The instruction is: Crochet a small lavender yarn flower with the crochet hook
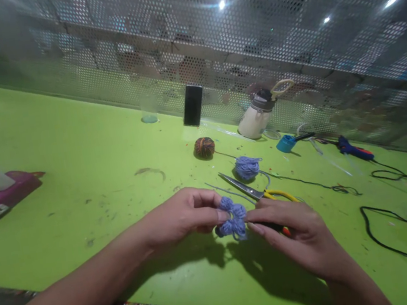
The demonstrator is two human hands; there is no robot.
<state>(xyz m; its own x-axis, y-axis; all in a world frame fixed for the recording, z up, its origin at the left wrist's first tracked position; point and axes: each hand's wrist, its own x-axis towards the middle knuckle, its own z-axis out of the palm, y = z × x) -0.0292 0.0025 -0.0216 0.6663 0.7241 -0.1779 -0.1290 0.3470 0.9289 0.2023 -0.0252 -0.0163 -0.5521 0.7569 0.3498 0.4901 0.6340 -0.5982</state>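
A small purple-blue crocheted flower (237, 212) with puffy petals is pinched between the thumb and fingers of my left hand (192, 212). My right hand (293, 228) is closed at the flower's right edge. Its fingers grip a crochet hook (272, 226) with a dark handle and orange end; the tip is hidden. Scissors (244, 184) with a yellow handle lie just behind my right hand, partly covered by it. A purple-blue ball of yarn (247, 167) rests beyond the blades, and a loose strand runs beside them.
Behind sit a brown-orange yarn ball (205, 147), a propped phone (193, 105) and a tilted bottle (257, 115). To the right are a blue cap-like piece (286, 144), a blue glue gun (354, 149) and black cord (398, 216). A magenta device (14, 191) stands left. Perforated metal borders the green table (89, 173).
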